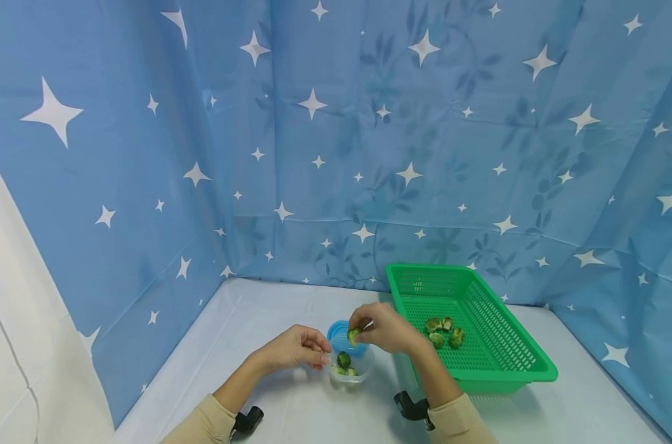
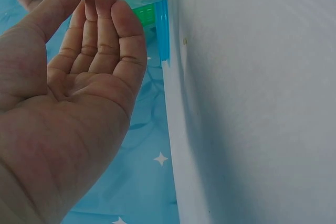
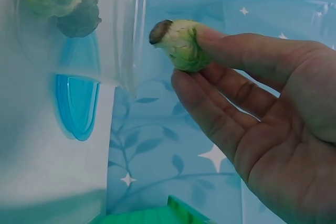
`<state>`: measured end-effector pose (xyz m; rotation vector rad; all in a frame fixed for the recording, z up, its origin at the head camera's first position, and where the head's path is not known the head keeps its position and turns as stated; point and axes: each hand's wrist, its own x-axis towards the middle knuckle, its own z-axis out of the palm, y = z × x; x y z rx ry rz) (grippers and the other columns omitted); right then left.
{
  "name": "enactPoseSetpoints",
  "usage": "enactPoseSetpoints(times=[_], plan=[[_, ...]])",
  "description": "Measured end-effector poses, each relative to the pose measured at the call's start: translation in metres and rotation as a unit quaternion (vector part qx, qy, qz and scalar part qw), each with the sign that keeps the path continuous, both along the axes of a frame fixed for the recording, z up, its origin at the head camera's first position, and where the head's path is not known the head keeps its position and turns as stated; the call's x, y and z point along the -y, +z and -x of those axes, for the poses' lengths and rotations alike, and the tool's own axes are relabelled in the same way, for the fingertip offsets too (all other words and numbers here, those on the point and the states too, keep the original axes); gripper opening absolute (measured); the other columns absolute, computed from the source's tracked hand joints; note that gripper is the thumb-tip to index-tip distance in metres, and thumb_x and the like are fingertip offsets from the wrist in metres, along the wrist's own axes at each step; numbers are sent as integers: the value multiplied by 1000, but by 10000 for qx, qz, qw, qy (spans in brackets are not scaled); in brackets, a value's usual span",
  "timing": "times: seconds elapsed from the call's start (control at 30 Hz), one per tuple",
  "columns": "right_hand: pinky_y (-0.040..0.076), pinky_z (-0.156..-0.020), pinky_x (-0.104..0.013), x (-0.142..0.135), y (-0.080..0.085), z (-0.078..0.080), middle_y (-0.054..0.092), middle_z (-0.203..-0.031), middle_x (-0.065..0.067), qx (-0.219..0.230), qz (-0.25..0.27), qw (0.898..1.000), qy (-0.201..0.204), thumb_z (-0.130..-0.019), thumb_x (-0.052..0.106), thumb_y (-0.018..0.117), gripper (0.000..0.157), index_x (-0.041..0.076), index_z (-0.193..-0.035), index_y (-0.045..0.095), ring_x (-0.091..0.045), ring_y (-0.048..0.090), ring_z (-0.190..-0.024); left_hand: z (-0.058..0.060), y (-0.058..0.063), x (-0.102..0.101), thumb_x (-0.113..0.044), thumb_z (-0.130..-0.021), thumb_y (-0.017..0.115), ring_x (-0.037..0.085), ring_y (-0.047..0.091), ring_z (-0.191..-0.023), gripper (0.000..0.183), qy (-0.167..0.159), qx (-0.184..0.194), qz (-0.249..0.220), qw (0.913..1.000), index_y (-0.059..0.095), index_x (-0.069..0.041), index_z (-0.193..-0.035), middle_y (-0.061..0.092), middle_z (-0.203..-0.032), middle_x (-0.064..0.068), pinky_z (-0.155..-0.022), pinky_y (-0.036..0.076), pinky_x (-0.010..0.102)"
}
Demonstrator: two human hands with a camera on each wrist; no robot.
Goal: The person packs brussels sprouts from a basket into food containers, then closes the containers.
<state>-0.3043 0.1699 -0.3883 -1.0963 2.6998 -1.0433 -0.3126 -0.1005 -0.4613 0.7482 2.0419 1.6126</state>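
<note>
Sprout [image 3: 186, 46] points stem-down, pinched by right fingers [image 3: 202, 103], above the clear container [image 1: 363, 368]. Left fingers [image 2: 106, 38], nearly straight, lie beside its wall.

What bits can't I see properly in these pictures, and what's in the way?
Green basket: in the head view, the right forearm covers part of its left side.
Held sprout: in the right wrist view, the right hand hides part.
Clear container: the left wrist view's top edge cuts it off.
Left hand: the right wrist view's top edge leaves only a bit.
</note>
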Motion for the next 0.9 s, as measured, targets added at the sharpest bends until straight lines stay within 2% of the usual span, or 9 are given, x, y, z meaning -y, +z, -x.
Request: enactPoseSetpoints(times=[0.17, 0.43, 0.9], plan=[[60, -78, -23, 2, -2, 1, 75, -96, -5, 91, -195, 9997, 124, -91, -2, 76, 12, 6, -99, 76, -19, 73, -93, -1, 1, 0, -11, -96, 76, 17, 73, -82, 32, -9, -5, -31, 10000, 67, 12, -117, 76, -93, 4, -82, 63, 42], [58, -74, -22, 5, -5, 0, 75, -90, -4, -105, -598, 9980, 160, -87, -6, 79, 13, 5, -93, 76, -7, 67, -81, -2, 1, 0, -11, -96, 75, 17, 73, -82, 31, 4, -52, -4, 10000, 68, 10, -116, 76, -94, 5, -81, 63, 42], [57, -69, -19, 10, -8, -4, 76, -85, -5, -46, -748, 9968, 263, -80, -11, 83, 16, 3, -87, 78, -6, 68, -76, 0, 1, 2, -15, -96, 76, 16, 74, -82, 36, -119, -138, 55, 9998, 67, 11, -119, 76, -91, 2, -81, 64, 41]])
